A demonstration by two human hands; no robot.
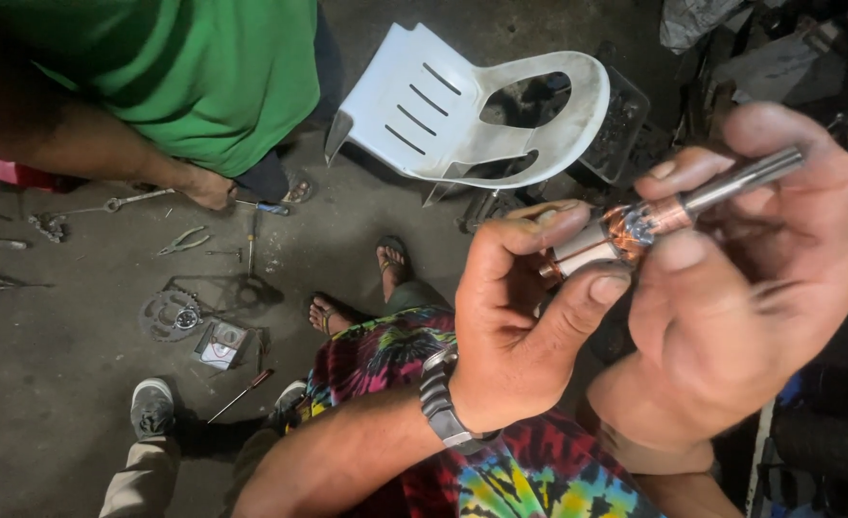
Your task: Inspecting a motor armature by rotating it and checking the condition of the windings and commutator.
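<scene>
Concrete floor point(69, 355) — armature point(635, 228) between both hands' fingers point(577, 223)

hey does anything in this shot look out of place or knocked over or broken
Yes: the white plastic chair lies tipped on its side on the concrete floor. Pliers, a screwdriver and a sprocket lie scattered nearby. The motor armature in both hands shows no clear damage.

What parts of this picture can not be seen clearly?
- Head view: the middle of the copper-wound motor part is covered by the fingers of the left hand and right hand.
- The tools on the floor are too small to name.
- The top right corner is too dark.
- The person in green is cut by the edge.
</scene>
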